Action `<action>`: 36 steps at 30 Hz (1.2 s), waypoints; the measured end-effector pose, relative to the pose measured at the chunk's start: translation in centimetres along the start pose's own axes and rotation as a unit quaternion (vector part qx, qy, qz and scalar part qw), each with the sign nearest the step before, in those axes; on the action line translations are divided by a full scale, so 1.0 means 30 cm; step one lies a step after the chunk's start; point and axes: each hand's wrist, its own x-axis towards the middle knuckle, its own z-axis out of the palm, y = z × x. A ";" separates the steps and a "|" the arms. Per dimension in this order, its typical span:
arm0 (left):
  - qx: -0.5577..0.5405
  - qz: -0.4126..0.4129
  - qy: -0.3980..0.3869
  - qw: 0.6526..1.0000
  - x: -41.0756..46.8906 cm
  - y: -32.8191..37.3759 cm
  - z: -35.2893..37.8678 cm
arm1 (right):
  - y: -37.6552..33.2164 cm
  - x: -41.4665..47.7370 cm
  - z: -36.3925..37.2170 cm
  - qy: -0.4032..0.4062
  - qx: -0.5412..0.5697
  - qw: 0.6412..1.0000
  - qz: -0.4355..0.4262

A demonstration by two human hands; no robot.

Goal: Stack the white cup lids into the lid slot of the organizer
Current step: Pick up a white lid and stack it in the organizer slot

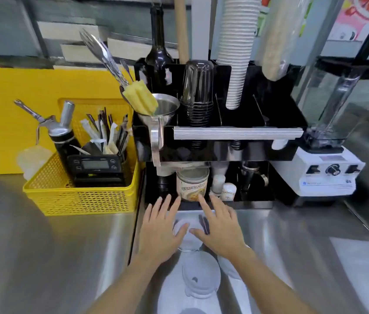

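hands low over the steel desk (43, 257) right now, both palm-down with the fingers spread and nothing pinched in either. left hand (159, 230) and right hand (221, 232) sit side by side, thumbs nearly meeting over a white cup lid (180, 225) that peeks out between them; whether the fingertips actually touch it is hard to tell through the blur. just behind the wrists, nearer the body, lies another white lid (201, 276), flat on the desk between the two forearms, and a further pale lid edge (228, 267) shows under the right forearm. more white shapes sit lower still, too smeared to count.

straight ahead of the fingertips stands the black organizer (292, 123), its upper slots holding a stack of dark clear cups (198, 96) and a tall stack of white paper cups (235, 53). which slot takes the lids cannot be told from here. on its lower shelf, just beyond the fingertips of both hands, a tin can (192, 184) stands upright. a metal funnel (161, 109) hangs on the organizer's left corner with a yellow sponge brush (141, 97) resting in it.

out past the left hand sits a yellow basket (77, 200) with a black timer (95, 165) inside. out past the right hand stands a white blender (328, 173).
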 end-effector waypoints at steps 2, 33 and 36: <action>0.016 -0.002 -0.022 1.000 -0.013 -0.022 0.054 | 0.003 -0.006 0.056 -0.036 0.021 0.999 0.022; -0.337 0.175 0.083 0.921 0.193 0.373 -0.407 | 0.153 0.084 -0.512 0.279 0.101 0.953 -0.059; -0.314 0.229 0.089 0.917 0.299 0.471 -0.486 | 0.219 0.125 -0.631 0.317 0.096 0.942 -0.043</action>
